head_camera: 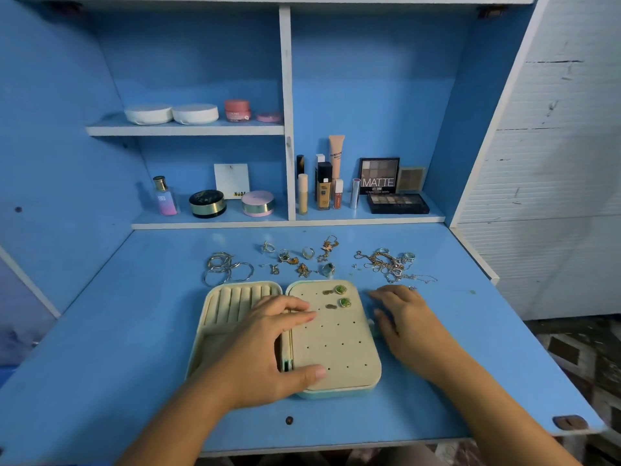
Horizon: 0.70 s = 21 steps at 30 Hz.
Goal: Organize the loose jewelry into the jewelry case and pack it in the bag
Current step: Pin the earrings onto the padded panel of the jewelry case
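Observation:
An open cream jewelry case [336,348] lies on the blue desk, with ring rolls on its left half and a perforated earring panel on its right. Two green earrings [342,295] sit at the panel's top. My left hand [268,344] rests flat across the case's middle, fingers straight, thumb near the front edge. My right hand [403,317] lies open on the desk beside the case's right edge. Loose jewelry lies behind the case: hoop earrings [225,268], rings and small pendants [302,260], and a tangle of chains [389,264].
The blue fold-down desk [134,331] ends at a front edge near me. Behind the jewelry, shelves hold cosmetics: bottles [322,190], eyeshadow palettes [396,200], compacts [208,203] and jars [237,111]. A white wall stands to the right. No bag is in view.

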{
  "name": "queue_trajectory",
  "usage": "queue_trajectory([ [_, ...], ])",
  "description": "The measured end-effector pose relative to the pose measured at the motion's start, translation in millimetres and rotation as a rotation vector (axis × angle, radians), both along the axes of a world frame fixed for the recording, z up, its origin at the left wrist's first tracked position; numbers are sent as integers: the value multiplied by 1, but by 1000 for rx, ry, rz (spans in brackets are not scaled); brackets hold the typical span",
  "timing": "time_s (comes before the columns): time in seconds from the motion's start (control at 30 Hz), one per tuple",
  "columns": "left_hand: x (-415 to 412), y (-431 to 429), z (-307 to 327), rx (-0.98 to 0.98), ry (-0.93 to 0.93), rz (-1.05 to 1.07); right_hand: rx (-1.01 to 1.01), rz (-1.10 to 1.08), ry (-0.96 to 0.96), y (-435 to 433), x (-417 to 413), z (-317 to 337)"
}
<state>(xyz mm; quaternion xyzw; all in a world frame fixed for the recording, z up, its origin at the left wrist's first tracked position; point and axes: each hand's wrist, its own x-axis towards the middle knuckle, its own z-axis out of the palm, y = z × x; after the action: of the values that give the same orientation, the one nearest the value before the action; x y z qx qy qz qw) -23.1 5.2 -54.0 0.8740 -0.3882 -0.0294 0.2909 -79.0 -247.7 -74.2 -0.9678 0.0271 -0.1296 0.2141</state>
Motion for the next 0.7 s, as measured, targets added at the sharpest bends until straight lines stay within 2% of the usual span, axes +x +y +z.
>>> queue_trajectory([
  [0.1, 4, -1, 3, -82, 33, 49, -62, 12, -15, 6, 3, -9],
  [0.27, 41, -3, 16, -170, 4, 188, -48, 10, -30, 4, 1, -10],
  [0.47, 100, -11, 28, 26, -65, 285, 2, -21, -45, 4, 2, -11],
  [0.7, 132, -38, 22, 217, -198, 228, 29, -38, -48, 4, 2, -11],
])
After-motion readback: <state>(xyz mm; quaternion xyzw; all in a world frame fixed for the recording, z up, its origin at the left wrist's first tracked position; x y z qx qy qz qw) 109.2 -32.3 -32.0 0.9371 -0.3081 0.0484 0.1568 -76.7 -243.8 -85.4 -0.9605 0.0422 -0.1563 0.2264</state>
